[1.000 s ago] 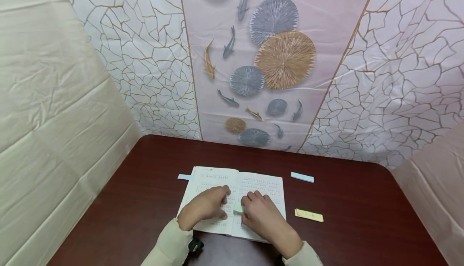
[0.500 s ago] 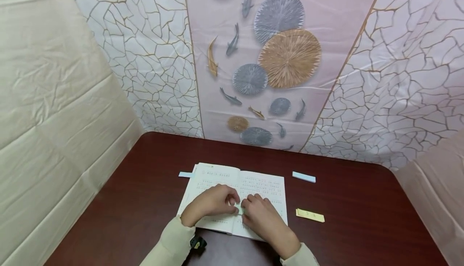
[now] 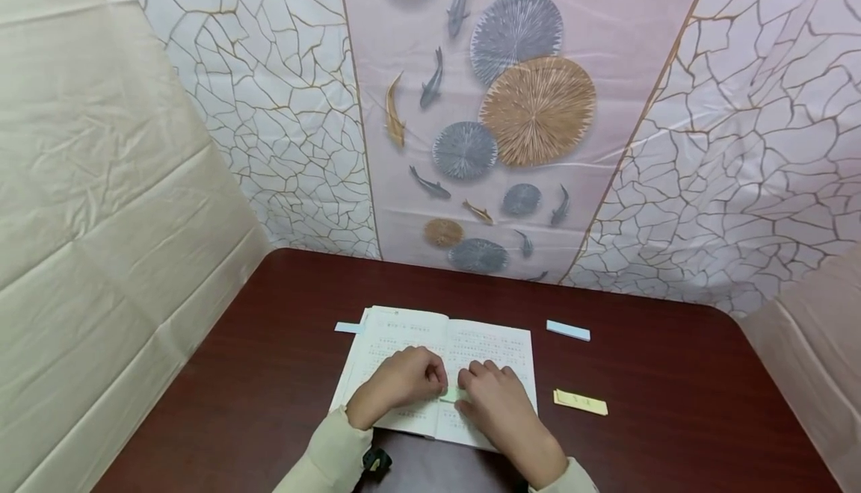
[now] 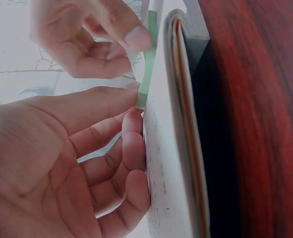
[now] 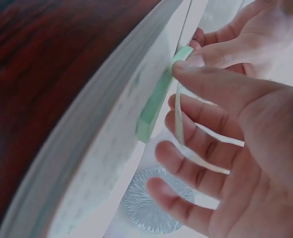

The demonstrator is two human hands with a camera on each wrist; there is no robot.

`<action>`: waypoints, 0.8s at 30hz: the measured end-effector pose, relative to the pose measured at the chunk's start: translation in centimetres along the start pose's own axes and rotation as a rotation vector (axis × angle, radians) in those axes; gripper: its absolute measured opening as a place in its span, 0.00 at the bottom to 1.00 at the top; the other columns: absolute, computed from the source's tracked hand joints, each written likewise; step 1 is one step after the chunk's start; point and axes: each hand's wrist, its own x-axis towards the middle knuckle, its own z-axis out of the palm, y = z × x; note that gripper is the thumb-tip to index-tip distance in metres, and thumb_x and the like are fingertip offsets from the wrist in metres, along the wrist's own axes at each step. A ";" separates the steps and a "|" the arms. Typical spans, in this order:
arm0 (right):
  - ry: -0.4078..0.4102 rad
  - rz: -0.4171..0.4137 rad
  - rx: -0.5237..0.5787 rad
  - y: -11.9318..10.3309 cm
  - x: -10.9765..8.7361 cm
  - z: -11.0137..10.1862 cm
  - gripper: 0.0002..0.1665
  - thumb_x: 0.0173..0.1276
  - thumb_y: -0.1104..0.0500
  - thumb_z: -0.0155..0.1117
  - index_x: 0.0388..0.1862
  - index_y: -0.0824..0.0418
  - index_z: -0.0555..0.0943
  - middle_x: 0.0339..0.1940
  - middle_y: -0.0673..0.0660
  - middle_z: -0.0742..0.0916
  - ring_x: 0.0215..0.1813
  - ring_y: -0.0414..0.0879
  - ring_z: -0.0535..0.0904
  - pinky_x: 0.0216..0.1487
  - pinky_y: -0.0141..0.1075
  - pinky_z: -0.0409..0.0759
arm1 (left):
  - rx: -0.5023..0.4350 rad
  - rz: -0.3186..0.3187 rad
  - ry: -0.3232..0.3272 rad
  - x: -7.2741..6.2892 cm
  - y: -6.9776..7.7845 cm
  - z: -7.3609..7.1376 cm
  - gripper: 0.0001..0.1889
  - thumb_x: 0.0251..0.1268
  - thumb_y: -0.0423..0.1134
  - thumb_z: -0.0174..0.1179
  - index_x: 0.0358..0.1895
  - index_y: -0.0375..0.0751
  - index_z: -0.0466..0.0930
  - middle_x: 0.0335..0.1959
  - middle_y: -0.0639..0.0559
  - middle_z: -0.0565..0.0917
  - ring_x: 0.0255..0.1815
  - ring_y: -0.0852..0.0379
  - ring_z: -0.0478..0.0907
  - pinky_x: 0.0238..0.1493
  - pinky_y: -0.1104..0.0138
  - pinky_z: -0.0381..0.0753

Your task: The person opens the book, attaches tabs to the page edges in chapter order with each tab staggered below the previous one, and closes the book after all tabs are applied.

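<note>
A pad of narrow green sticky notes (image 3: 450,397) lies over the middle of an open book (image 3: 486,342). In the left wrist view, the left hand (image 4: 42,153) pinches one end of the pad between thumb and forefinger. The right hand (image 5: 245,129) has its thumb on the pad, the forefinger curled in behind. A thin pale strip (image 5: 178,114) stands out from the pad by the right fingers in the right wrist view; whether it is separate cannot be told. The other left fingers bend close to the page.
A blue sticky strip (image 3: 348,327) sticks out from the book's left edge. Right of the book, a blue sticky note pad (image 3: 568,330) and yellow sticky notes with writing (image 3: 581,402) lie on the dark red table (image 3: 659,373). A patterned cloth (image 3: 471,179) hangs behind.
The left hand has moved right to the green pad, and its fingers have closed on the end. The right hand stays at the pad. The view shifts slightly.
</note>
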 end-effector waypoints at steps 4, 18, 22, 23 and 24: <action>-0.070 0.167 0.238 -0.3 0.3 -0.2 0.15 0.57 0.54 0.85 0.29 0.53 0.82 0.23 0.46 0.80 0.25 0.41 0.75 0.25 0.37 0.71 | -0.002 0.001 0.002 0.0 0.1 -0.1 0.11 0.65 0.34 0.70 0.25 0.54 0.85 0.22 0.65 0.80 0.20 0.65 0.71 0.28 0.70 0.71; -0.180 0.416 0.581 -0.4 1.0 0.4 0.12 0.64 0.60 0.79 0.25 0.55 0.83 0.18 0.46 0.79 0.19 0.40 0.66 0.21 0.33 0.63 | -0.033 0.061 -0.056 0.1 -0.3 -0.6 0.10 0.67 0.30 0.65 0.31 0.50 0.89 0.26 0.66 0.83 0.22 0.67 0.70 0.30 0.71 0.71; -0.176 0.395 0.617 -0.2 0.8 0.5 0.14 0.66 0.60 0.78 0.24 0.54 0.82 0.16 0.46 0.77 0.18 0.39 0.65 0.21 0.32 0.63 | -0.028 0.095 -0.123 0.0 -0.4 -1.0 0.09 0.68 0.29 0.64 0.37 0.48 0.90 0.29 0.64 0.82 0.25 0.68 0.70 0.33 0.71 0.71; -0.174 0.390 0.624 -0.1 0.8 0.5 0.14 0.66 0.60 0.77 0.24 0.54 0.81 0.16 0.46 0.77 0.18 0.39 0.65 0.21 0.32 0.63 | -0.021 0.095 -0.138 -0.1 -0.3 -1.0 0.07 0.68 0.31 0.67 0.39 0.48 0.89 0.29 0.64 0.81 0.26 0.68 0.70 0.33 0.71 0.72; -0.174 0.385 0.631 0.0 0.8 0.5 0.14 0.67 0.60 0.77 0.24 0.54 0.81 0.16 0.45 0.77 0.19 0.39 0.65 0.22 0.31 0.63 | 0.000 0.098 -0.146 -0.1 -0.2 -1.0 0.05 0.66 0.32 0.70 0.39 0.49 0.89 0.29 0.64 0.80 0.27 0.68 0.71 0.34 0.71 0.73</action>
